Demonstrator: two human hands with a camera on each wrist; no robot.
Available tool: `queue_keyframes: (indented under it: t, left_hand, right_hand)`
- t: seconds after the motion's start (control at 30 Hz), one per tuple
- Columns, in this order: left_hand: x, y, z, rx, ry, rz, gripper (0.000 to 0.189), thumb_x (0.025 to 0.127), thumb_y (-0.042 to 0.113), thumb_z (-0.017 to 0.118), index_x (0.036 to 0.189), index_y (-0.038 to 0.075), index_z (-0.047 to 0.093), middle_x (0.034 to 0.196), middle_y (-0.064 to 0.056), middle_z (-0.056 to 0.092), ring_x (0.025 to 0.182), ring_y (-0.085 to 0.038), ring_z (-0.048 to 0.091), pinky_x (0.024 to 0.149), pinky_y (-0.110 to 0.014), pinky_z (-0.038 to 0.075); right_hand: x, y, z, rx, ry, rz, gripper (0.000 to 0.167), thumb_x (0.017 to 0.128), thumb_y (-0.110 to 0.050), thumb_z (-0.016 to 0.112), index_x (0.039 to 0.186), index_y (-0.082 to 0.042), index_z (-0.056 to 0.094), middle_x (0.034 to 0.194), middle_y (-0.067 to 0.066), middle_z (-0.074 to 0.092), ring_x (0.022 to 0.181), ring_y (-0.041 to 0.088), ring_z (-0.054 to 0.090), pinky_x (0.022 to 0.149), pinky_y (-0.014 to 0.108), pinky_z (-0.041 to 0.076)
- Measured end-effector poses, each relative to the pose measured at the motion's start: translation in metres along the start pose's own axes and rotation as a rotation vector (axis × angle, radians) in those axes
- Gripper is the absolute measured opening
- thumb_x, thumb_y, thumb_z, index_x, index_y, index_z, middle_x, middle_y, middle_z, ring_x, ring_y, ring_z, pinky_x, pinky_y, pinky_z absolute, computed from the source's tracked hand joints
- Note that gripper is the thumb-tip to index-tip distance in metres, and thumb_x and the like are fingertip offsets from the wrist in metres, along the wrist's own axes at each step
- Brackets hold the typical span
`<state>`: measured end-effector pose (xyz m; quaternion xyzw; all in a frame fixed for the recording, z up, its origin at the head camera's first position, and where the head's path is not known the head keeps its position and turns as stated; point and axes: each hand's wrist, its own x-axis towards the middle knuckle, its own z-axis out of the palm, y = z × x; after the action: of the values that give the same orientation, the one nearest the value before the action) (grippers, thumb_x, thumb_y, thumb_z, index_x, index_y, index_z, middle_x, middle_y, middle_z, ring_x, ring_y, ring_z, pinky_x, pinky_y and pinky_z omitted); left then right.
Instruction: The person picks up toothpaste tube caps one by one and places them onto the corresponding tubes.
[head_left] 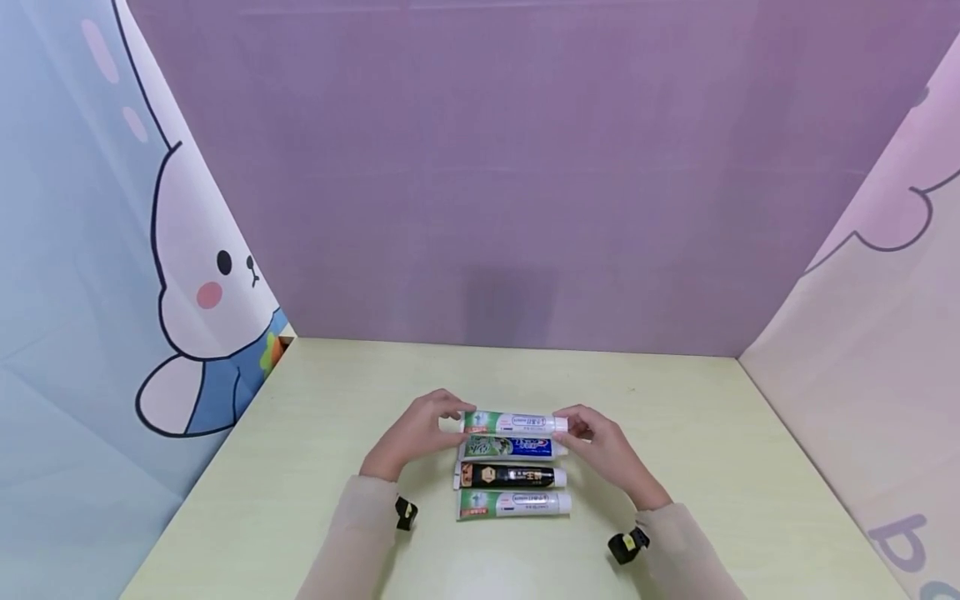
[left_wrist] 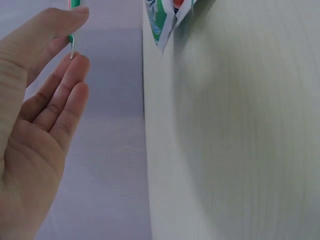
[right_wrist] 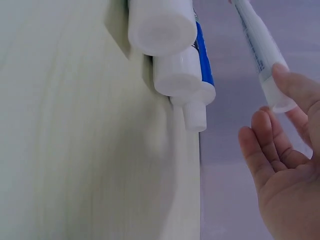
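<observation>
A green and white toothpaste tube [head_left: 515,423] is raised off the table, the farthest in a column of tubes. My left hand [head_left: 420,429] pinches its flat crimped end between thumb and fingertips. At the other end, my right hand [head_left: 603,446] pinches the white cap. The right wrist view shows this held tube [right_wrist: 262,55] lifted apart from the others. Just nearer lies a blue and green toothpaste tube [head_left: 507,448], partly overlapped by the held one. Then come a black toothpaste tube [head_left: 510,476] and, nearest me, another green and white tube [head_left: 513,504].
All the caps point right, with the white cap [right_wrist: 165,30] of the nearest tube large in the right wrist view. The pale table [head_left: 360,367] ends at a purple backdrop [head_left: 517,183]. Printed cloths [head_left: 67,350] hang at both sides.
</observation>
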<state>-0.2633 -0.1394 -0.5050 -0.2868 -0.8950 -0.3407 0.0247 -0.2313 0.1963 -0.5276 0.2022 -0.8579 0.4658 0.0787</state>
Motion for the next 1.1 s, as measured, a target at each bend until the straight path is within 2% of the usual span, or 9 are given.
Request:
queue_keyframes:
  t: [0.37,0.63,0.87,1.1]
  left_hand:
    - [0.017,-0.012,0.003,0.004,-0.003,-0.041,0.044,0.087,0.015,0.08,0.129,0.012,0.069,0.12,-0.002,0.06,0.103,-0.015,0.061,0.088,-0.036,0.053]
    - [0.023,-0.016,0.006,-0.015,-0.018,-0.074,0.044,0.087,0.013,0.079,0.13,0.011,0.068,0.119,-0.004,0.061,0.104,-0.017,0.06,0.087,-0.033,0.053]
    - [0.024,-0.024,0.016,-0.019,-0.046,-0.107,0.043,0.086,0.012,0.081,0.127,0.009,0.069,0.117,-0.004,0.061,0.103,-0.017,0.061,0.087,-0.031,0.053]
    - [0.024,-0.029,0.024,-0.039,-0.056,-0.129,0.041,0.086,0.011,0.08,0.126,0.007,0.07,0.115,-0.007,0.061,0.101,-0.02,0.06,0.086,-0.033,0.053]
  right_hand:
    - [0.02,0.007,0.009,-0.014,0.001,0.137,0.031,0.096,-0.019,0.07,0.124,-0.007,0.065,0.095,0.001,0.064,0.089,0.016,0.061,0.08,0.029,0.053]
    - [0.025,0.013,0.009,-0.018,-0.01,0.146,0.026,0.095,-0.017,0.071,0.119,-0.012,0.066,0.095,0.002,0.064,0.088,0.018,0.062,0.08,0.033,0.053]
    - [0.024,0.021,0.013,-0.008,-0.045,0.193,0.023,0.095,-0.013,0.07,0.117,-0.011,0.066,0.093,0.004,0.064,0.084,0.018,0.059,0.072,0.029,0.052]
    - [0.024,0.022,0.017,0.005,-0.058,0.224,0.022,0.095,-0.013,0.07,0.116,-0.008,0.067,0.091,0.004,0.063,0.084,0.019,0.059,0.074,0.032,0.05]
